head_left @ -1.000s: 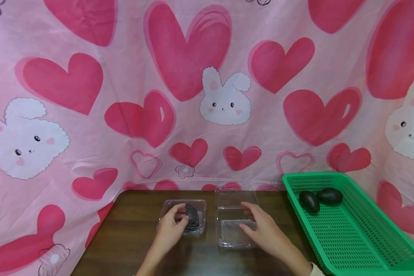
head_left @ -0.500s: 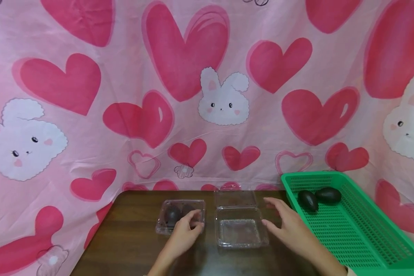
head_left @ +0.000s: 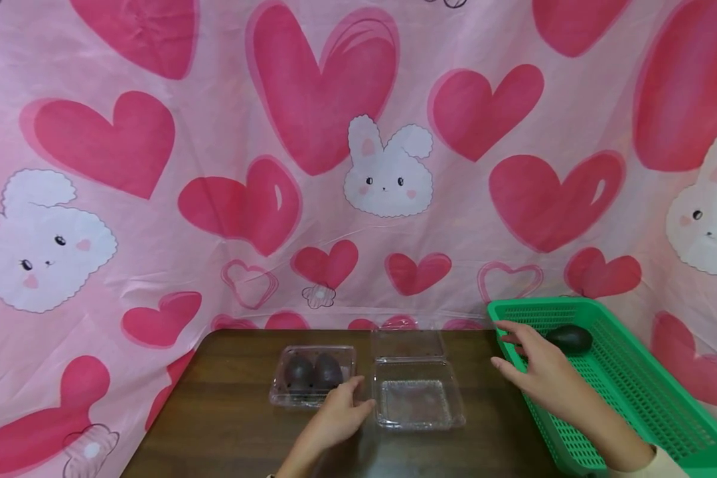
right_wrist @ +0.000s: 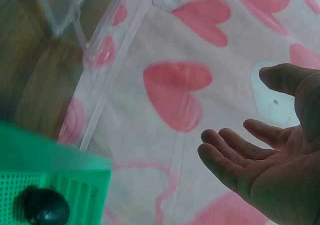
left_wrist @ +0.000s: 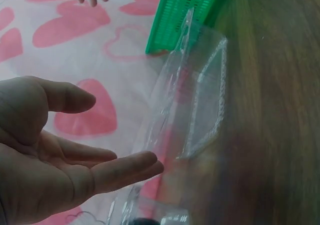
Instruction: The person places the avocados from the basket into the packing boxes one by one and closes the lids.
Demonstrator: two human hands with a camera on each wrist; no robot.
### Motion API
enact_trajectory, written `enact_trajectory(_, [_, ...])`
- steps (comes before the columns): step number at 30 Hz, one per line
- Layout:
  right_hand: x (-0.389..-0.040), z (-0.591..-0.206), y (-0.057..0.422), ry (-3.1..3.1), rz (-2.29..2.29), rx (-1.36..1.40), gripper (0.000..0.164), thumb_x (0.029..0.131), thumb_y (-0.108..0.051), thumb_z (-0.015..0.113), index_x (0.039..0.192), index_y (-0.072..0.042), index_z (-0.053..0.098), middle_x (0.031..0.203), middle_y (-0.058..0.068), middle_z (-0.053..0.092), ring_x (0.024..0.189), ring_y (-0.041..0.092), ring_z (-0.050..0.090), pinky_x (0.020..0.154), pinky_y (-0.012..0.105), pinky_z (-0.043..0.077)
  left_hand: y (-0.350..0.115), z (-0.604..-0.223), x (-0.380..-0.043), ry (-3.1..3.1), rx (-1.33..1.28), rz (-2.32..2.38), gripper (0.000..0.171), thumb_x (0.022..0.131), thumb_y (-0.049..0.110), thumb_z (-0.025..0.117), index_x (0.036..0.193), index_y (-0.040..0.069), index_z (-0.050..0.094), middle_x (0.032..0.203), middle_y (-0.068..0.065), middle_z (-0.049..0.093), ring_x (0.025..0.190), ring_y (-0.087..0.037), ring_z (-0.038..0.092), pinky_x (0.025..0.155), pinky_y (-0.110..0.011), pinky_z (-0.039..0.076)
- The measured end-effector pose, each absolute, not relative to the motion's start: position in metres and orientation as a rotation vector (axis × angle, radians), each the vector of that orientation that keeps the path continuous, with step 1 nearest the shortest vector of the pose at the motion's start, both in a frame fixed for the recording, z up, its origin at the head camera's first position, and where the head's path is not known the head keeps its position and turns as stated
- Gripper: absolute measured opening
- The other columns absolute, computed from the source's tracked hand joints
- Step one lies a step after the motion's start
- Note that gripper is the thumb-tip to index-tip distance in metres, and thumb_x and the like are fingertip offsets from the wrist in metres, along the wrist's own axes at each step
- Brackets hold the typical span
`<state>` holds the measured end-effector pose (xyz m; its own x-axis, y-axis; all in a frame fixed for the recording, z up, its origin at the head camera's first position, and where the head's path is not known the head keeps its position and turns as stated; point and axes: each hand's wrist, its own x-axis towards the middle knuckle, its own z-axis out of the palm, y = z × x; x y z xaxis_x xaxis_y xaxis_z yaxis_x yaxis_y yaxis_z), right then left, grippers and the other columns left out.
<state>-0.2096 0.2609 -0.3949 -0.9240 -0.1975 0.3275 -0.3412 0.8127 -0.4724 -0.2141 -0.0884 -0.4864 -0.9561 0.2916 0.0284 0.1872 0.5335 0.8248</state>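
Two dark, egg-shaped fruits point(head_left: 299, 372) lie side by side in a clear plastic box point(head_left: 301, 400) on the brown worktop point(head_left: 233, 411), one at the box's nine o'clock, one at its three. Both of the person's hands are wide and bare. At the box's five o'clock the left hand point(head_left: 339, 413) overlaps the near corner as I look from above; whether it touches the plastic, I cannot tell. Its thumb stands well apart from the fingers, which reach out nearly straight.

Just beside, at three o'clock of that box, sits a second clear box point(head_left: 419, 406), with its hinged lid point(head_left: 407, 343) raised at the twelve o'clock side and the wood grain showing through its base. Further round, also toward three o'clock, is a green slatted basket point(head_left: 627, 392). Another dark fruit point(head_left: 575, 340) rests inside, near the basket's eleven o'clock end, partly behind the right hand point(head_left: 540, 368). That hand hangs over the basket's nine-to-ten o'clock rim, thumb spread from gently bent fingers, a pale sleeve point(head_left: 654, 465) at its wrist. Part of the basket is hidden beneath it. At twelve o'clock, behind everything, hangs a pink cloth point(head_left: 215, 139) printed with hearts and white rabbit faces.
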Motion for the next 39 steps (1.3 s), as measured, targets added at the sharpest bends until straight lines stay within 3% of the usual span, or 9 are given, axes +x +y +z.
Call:
enact_trajectory(3, [-0.216, -0.394, 0.271, -2.742, 0.750, 0.394, 0.067, 0.088, -0.041, 0.068, 0.139, -0.006, 0.043, 0.131, 0.017, 0.054, 0.109, 0.034, 0.062, 0.086, 0.050, 0.055, -0.082, -0.491, -0.216, 2.669, 0.409, 1.365, 0.061, 0.088, 0.026, 0.066, 0.132, -0.013, 0.047, 0.123, -0.028, 0.061, 0.111, -0.037, 0.062, 0.093, -0.055, 0.051])
enact_trajectory(5, [-0.221, -0.394, 0.277, -2.756, 0.733, 0.375, 0.067, 0.088, -0.040, 0.068, 0.139, -0.004, 0.043, 0.130, 0.020, 0.054, 0.108, 0.037, 0.062, 0.085, 0.052, 0.055, -0.079, -0.495, -0.218, 2.673, 0.408, 1.363, 0.058, 0.088, 0.024, 0.066, 0.130, -0.012, 0.049, 0.118, -0.025, 0.064, 0.106, -0.032, 0.063, 0.091, -0.053, 0.052])
enact_trajectory(8, [-0.228, -0.394, 0.288, -2.788, 0.725, 0.348, 0.069, 0.089, -0.042, 0.067, 0.140, -0.003, 0.042, 0.132, 0.022, 0.052, 0.108, 0.040, 0.061, 0.084, 0.055, 0.055, -0.074, -0.504, -0.221, 2.620, 0.392, 1.427, 0.054, 0.089, 0.018, 0.065, 0.130, -0.013, 0.049, 0.106, -0.020, 0.067, 0.082, -0.022, 0.067, 0.076, -0.040, 0.057])
enact_trajectory(12, [-0.239, -0.393, 0.301, -2.840, 0.739, 0.308, 0.071, 0.090, -0.045, 0.064, 0.141, -0.002, 0.039, 0.136, 0.025, 0.049, 0.110, 0.043, 0.059, 0.085, 0.056, 0.054, -0.068, -0.514, -0.222, 2.522, 0.329, 1.543, 0.056, 0.089, 0.012, 0.064, 0.133, -0.016, 0.044, 0.101, -0.018, 0.066, 0.058, -0.013, 0.062, 0.056, -0.026, 0.054])
enact_trajectory(23, [-0.269, -0.400, 0.345, -2.946, 0.818, 0.208, 0.075, 0.094, -0.049, 0.055, 0.142, 0.004, 0.034, 0.138, 0.032, 0.044, 0.115, 0.049, 0.054, 0.074, 0.047, 0.059, -0.057, -0.526, -0.221, 2.559, 0.274, 1.643, 0.052, 0.085, 0.000, 0.064, 0.132, -0.014, 0.047, 0.102, -0.017, 0.063, 0.048, -0.009, 0.058, 0.041, -0.022, 0.049])
enact_trajectory(32, [-0.293, -0.416, 0.370, -3.019, 0.813, 0.135, 0.075, 0.098, -0.052, 0.045, 0.141, 0.008, 0.033, 0.138, 0.034, 0.041, 0.119, 0.052, 0.046, 0.084, 0.059, 0.050, -0.051, -0.529, -0.222, 2.583, 0.193, 1.722, 0.056, 0.080, -0.007, 0.065, 0.132, -0.015, 0.046, 0.096, -0.015, 0.059, 0.048, -0.008, 0.057, 0.042, -0.021, 0.050])
enact_trajectory(39, [-0.304, -0.428, 0.381, -3.081, 0.776, 0.087, 0.077, 0.098, -0.052, 0.045, 0.140, 0.012, 0.033, 0.137, 0.038, 0.039, 0.119, 0.056, 0.042, 0.088, 0.064, 0.045, -0.048, -0.531, -0.223, 2.641, 0.170, 1.722, 0.054, 0.078, -0.008, 0.065, 0.129, -0.016, 0.049, 0.092, -0.012, 0.057, 0.052, -0.004, 0.056, 0.045, -0.018, 0.052])
